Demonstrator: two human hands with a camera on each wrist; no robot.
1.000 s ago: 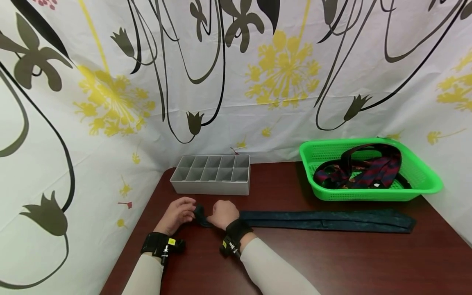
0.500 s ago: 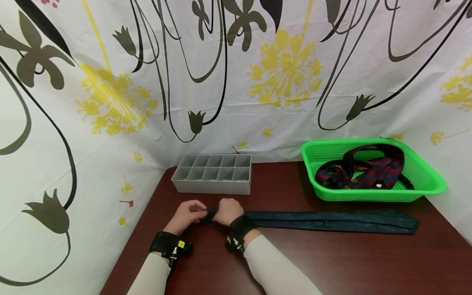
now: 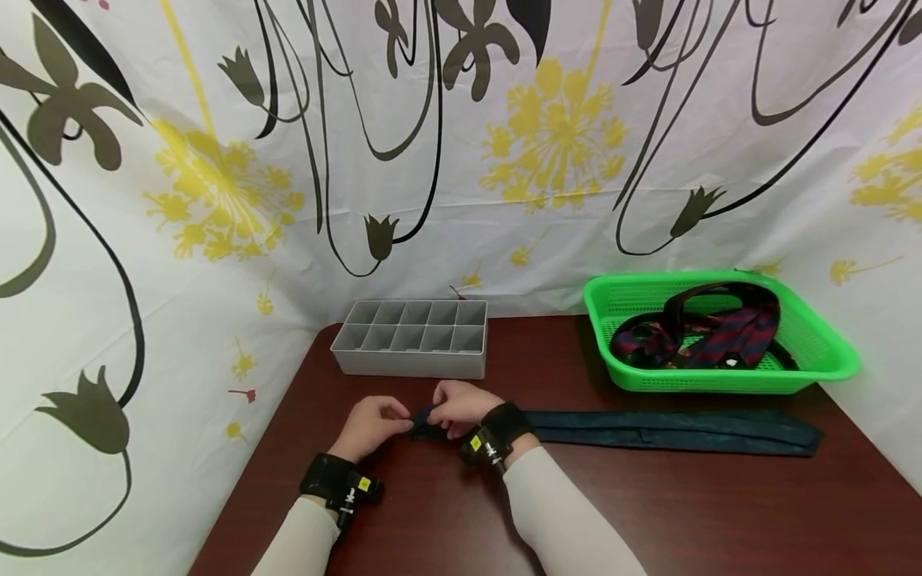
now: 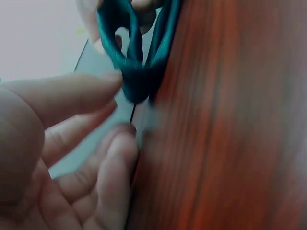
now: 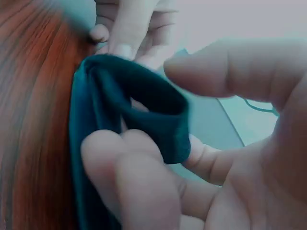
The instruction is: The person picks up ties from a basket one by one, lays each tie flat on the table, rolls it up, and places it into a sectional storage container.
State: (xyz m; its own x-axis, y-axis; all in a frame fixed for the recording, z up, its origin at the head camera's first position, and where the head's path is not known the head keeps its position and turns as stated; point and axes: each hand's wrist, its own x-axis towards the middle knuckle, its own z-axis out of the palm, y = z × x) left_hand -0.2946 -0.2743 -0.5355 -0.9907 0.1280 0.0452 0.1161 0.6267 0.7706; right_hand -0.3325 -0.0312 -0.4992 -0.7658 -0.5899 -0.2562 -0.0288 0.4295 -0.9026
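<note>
Nearest, two pale sleeves with black wrist straps, reaching in from the near edge of the tabletop (image 3: 446, 520). Left hand (image 3: 370, 426) low over the wood, fingers curled, thumb and fingertips (image 4: 103, 84) touching the rolled end of the tie (image 3: 670, 430). Right hand (image 3: 461, 406) just beside it, fingers (image 5: 129, 167) curled round the same roll, pinching the fold from the other side. In the wrist views, a loose loop of dark teal cloth between the two hands, folded back on itself, close above the wood. The rest of the tie flat on the tabletop, running straight from the right hand toward the right edge, wide end stopping short of that edge. Bare wood in front of the tie and on the near side of both arms; a free strip of wood also between tie and the things behind.

Farther back, a grey organizer (image 3: 410, 350) with two rows of compartments, close to the back left corner, near the hands but apart from them. At the back right, a green basket (image 3: 828, 352) near the right edge, holding dark red-and-blue striped ties (image 3: 720, 332) in a heap. Open wood between organizer and basket. Behind and on both sides, a white curtain (image 3: 216, 240) with yellow flowers and black stems, closing in the tabletop.
</note>
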